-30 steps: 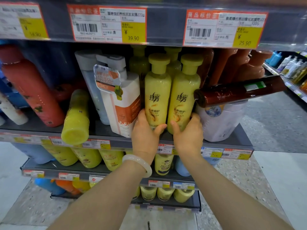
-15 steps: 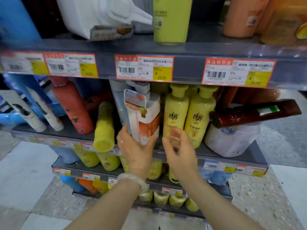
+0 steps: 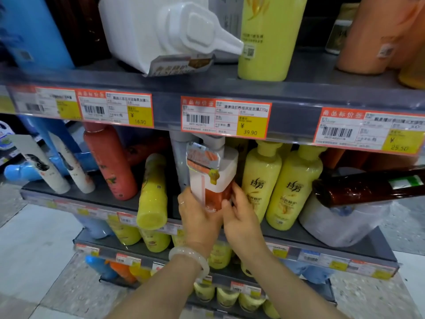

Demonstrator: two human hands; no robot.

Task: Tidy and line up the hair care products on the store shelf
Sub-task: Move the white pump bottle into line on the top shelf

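Nearest you, your left hand (image 3: 199, 217) and right hand (image 3: 241, 223) clasp the base of the pump bottle (image 3: 212, 180), fingers (image 3: 238, 192) curled on its sides, at the front edge of the middle shelf (image 3: 322, 236); the step in hand appears to be squaring this bottle. Just right stand two yellow bottles (image 3: 279, 187), upright. Farther off, a yellow bottle (image 3: 151, 194) leans forward at left and a brown bottle (image 3: 368, 187) lies across a white tub (image 3: 345, 222); these likely need righting next.
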